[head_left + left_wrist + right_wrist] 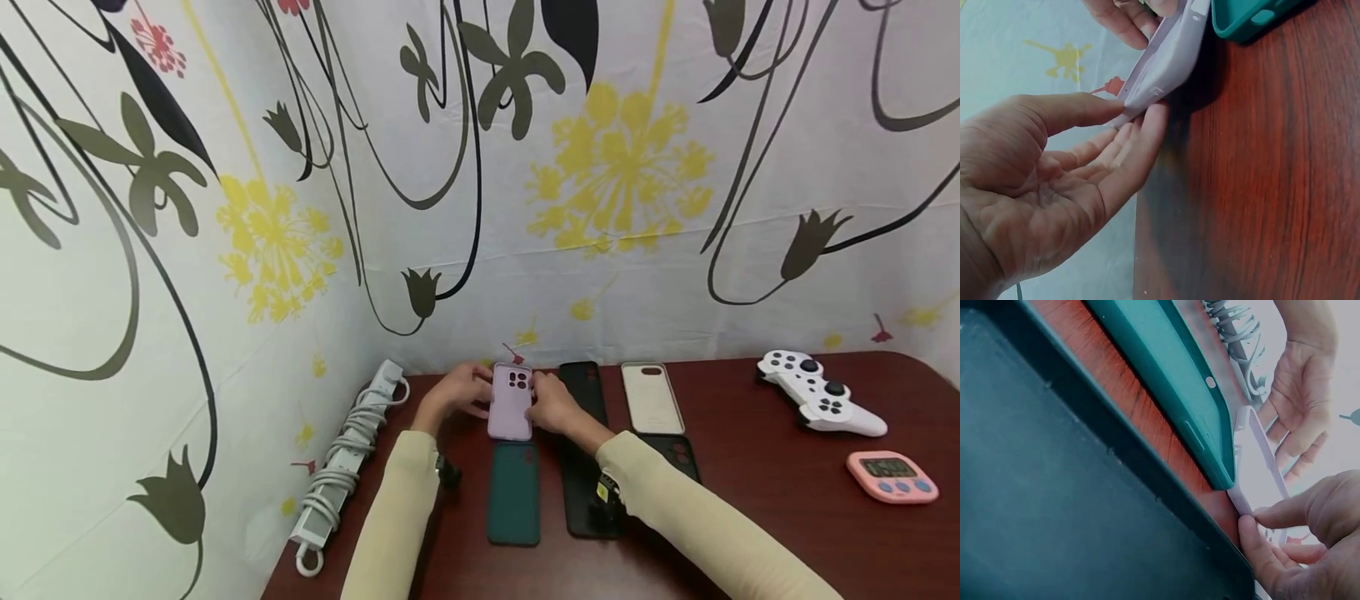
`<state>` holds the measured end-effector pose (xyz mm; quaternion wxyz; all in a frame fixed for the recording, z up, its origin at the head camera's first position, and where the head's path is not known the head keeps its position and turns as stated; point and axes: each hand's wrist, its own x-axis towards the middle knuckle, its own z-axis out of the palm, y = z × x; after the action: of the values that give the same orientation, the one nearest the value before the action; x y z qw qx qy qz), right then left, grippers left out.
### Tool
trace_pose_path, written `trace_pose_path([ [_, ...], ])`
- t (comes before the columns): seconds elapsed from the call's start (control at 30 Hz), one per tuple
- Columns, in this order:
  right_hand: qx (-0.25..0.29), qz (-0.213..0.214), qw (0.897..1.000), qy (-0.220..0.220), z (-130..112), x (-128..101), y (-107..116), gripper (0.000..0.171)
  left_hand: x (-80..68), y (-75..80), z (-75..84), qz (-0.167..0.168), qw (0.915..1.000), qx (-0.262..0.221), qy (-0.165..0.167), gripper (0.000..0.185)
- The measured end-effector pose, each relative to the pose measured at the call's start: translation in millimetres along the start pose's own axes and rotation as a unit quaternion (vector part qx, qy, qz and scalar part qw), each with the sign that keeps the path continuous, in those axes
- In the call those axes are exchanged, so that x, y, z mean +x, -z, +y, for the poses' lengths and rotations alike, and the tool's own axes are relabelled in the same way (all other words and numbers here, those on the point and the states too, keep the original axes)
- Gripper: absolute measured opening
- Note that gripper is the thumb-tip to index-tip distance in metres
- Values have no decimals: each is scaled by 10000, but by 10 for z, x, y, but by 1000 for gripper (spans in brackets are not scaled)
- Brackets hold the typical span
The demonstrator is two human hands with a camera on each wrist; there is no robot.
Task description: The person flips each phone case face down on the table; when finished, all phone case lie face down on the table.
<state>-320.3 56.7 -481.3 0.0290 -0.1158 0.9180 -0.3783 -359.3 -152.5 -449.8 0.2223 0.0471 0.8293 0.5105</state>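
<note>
Hands are meeting over the lilac phone case (511, 402), which is sitting at the far end of the dark red tabletop (765, 517), just beyond the teal case (513, 493). The left hand (459, 392) is pinching the lilac case's corner in a narrow grip between thumb and fingertips (1147, 122), while the right hand (553, 403) is nipping the opposite edge with thumb and forefinger (1254, 531). From the wrist views the lilac case is tilting up off the wood, one end close against the teal case. To the lilac case's right are lying black cases (583, 392) and a cream one (652, 397); to its left, a white power strip (341, 462). Such light edge pinches look risky to me: soft silicone could flex and slip free, dropping onto the teal case and knocking it askew.
</note>
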Motion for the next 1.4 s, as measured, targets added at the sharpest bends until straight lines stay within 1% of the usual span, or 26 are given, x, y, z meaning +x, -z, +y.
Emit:
trace_pose_path([
  [0.07,25,-212,9998,50,3,4,30,46,-3,13,26,-50,10000,-10,-73,47],
  [0.17,422,-526,9977,67,6,3,56,46,-8,29,54,-64,9998,19,-190,47],
  [0.23,805,-710,9942,-53,-1,-4,62,41,-8,35,64,-62,9996,29,-260,47],
  [0.3,1190,-840,9891,-223,0,-6,56,39,-10,32,84,-69,9995,18,-306,47],
  [0.43,1791,-1006,9766,-633,4,0,65,45,-6,16,149,-96,9995,-25,-302,46],
  [0.5,1935,-1027,9728,-754,8,-1,74,49,-1,8,181,-91,9996,-19,-274,46],
  [0.57,1963,-1021,9719,-806,4,-10,87,54,1,5,200,-86,9996,9,-264,45],
  [0.73,1815,-1063,9745,-782,-21,-50,101,64,-16,9,216,-109,9995,35,-282,47],
  [0.93,1645,-1055,9782,-705,-55,-80,101,67,-42,3,244,-155,9993,-1,-328,45],
  [1.17,1512,-994,9809,-716,-66,-73,95,84,-42,-16,297,-267,9990,-77,-346,47],
  [1.3,1492,-965,9813,-743,-83,-82,106,81,-27,-36,325,-344,9986,-58,-392,48],
  [1.4,1581,-934,9800,-764,-100,-108,127,77,-26,-57,336,-401,9982,-91,-435,49],
])
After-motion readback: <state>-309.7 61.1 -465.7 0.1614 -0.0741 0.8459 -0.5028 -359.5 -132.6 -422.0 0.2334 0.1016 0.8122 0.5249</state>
